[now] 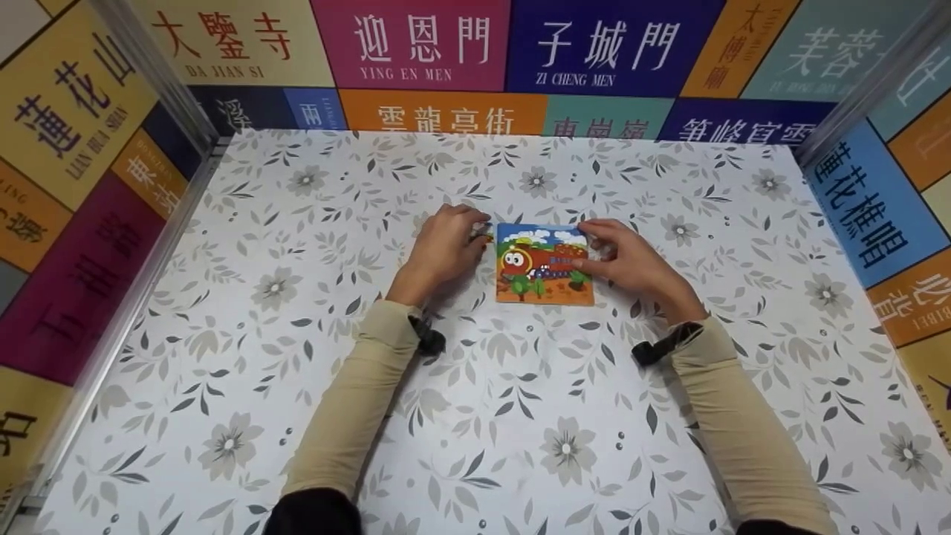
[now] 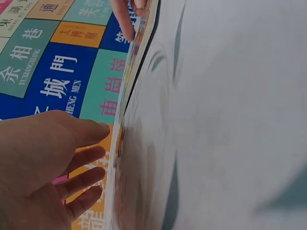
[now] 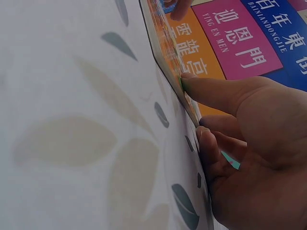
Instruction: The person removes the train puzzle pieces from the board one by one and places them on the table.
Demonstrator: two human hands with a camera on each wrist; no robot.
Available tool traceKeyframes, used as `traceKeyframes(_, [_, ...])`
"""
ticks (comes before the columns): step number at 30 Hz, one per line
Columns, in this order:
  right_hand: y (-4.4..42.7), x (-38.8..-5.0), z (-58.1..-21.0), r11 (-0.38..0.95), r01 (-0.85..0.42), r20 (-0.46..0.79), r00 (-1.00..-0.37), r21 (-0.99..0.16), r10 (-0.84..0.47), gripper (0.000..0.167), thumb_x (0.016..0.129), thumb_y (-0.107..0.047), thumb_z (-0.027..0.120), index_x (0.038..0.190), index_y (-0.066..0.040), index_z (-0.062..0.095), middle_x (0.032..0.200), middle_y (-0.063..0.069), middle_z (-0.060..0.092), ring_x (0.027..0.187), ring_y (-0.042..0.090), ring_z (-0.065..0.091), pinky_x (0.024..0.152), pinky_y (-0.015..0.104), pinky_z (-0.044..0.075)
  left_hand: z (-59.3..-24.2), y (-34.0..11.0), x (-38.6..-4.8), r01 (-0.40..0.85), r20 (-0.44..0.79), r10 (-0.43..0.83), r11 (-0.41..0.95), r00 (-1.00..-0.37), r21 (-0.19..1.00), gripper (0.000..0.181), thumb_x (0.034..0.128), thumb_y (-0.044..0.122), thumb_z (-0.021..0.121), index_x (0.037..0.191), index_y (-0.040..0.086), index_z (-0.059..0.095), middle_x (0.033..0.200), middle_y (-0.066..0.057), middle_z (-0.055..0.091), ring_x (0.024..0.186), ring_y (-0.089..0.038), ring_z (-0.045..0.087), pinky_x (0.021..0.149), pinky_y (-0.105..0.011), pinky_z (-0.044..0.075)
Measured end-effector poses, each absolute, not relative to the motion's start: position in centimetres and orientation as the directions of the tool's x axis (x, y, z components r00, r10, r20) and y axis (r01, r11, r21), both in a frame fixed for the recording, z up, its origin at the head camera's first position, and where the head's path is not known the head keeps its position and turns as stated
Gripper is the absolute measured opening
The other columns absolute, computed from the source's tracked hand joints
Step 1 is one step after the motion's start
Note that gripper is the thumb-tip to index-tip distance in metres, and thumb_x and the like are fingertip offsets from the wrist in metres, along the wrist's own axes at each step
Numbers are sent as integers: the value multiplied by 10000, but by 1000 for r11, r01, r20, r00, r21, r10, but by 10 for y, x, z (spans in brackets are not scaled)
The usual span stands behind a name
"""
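A small square picture board (image 1: 546,286), with a cartoon train under a blue sky, lies flat on the table; it looks like a jigsaw puzzle. My right hand (image 1: 628,256) holds its right side, thumb on the picture and a forefinger at the upper right corner. In the right wrist view the other fingers (image 3: 208,146) bend beside the board's edge. Just left of the board is my left hand (image 1: 449,245), fingers loosely bent and apart from it. By the left thumb lies a small orange piece (image 2: 120,141), seen edge-on, its kind unclear.
The table (image 1: 475,446) has a white cover with grey flowers and leaves. Colourful panels with large lettering (image 1: 423,44) stand along the back and both sides. A dark wrist camera (image 1: 429,338) sits at the left cuff, another (image 1: 654,351) at the right.
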State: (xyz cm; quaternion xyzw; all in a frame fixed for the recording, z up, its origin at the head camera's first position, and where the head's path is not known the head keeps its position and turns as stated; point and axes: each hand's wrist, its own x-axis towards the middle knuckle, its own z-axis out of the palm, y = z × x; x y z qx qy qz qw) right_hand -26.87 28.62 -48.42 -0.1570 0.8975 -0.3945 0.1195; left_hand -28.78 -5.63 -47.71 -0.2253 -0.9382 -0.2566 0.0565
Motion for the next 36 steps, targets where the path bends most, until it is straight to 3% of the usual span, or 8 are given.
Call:
traceKeyframes(7, [287, -270, -485, 643, -201, -75, -925, -739, -374, 734, 1015, -287, 790, 1639, -69, 470, 1671, 139, 435, 1278, 339, 563, 1021, 422, 480, -475, -30, -285, 487, 181, 464, 712, -867, 506, 387, 1043, 234, 726, 1402, 90, 724, 1405, -97, 727, 1307, -298, 652, 1136, -452, 518])
traceKeyframes(17, [286, -270, -487, 618, -196, -57, -929, -762, -365, 705, 1004, -255, 803, 1615, -65, 508, 1634, 137, 468, 1194, 311, 554, 949, 340, 444, -477, -5, -286, 482, 121, 500, 697, -857, 532, 434, 1052, 237, 722, 1459, 93, 680, 1443, -112, 692, 1369, -286, 629, 1188, -444, 495])
traceKeyframes(36, [287, -270, -488, 610, -185, -61, -931, -770, -360, 716, 1000, -289, 808, 1618, -85, 509, 1647, 113, 461, 1256, 329, 554, 979, 379, 445, -475, 12, -289, 430, 63, 483, 703, -873, 567, 446, 1044, 202, 736, 1474, 103, 670, 1417, -121, 644, 1342, -306, 586, 1187, -438, 472])
